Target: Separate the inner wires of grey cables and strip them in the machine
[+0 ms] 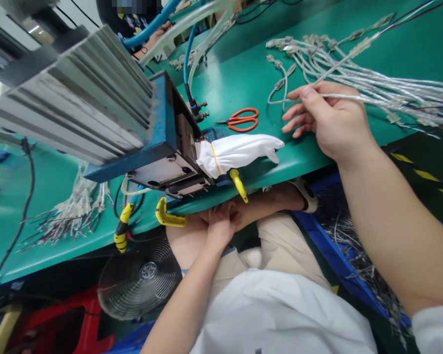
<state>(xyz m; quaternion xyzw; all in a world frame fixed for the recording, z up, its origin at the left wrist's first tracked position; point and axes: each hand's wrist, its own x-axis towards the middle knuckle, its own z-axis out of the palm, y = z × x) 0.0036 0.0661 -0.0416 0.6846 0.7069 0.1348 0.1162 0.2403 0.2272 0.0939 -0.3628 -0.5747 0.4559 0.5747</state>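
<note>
My right hand (pixel 328 115) is over the green table, its thumb and forefinger pinched on a cable (pixel 345 98) in a clear, silvery sheath. The other fingers are loosely bent. Another length of cable (pixel 335 68) rises from behind the fingers to a clear connector with thin wires at the upper right. Beyond and beside this hand lies a bundle of similar cables (pixel 384 81) with clear connectors. My left hand (pixel 221 226) rests low on my crossed leg under the table edge, holding nothing visible. Its fingers are slightly apart and loosely bent, the tips partly hidden.
A blue-framed machine (pixel 162 132) with a ribbed metal body stands left of centre. A white glove (pixel 239 151) is banded to it. Orange-handled scissors (pixel 243 120) lie behind. Wire bundles (pixel 77 209), a fan (pixel 142 275) and a blue bin (pixel 339 250) surround me. Another person's hand (pixel 158 34) shows at the back.
</note>
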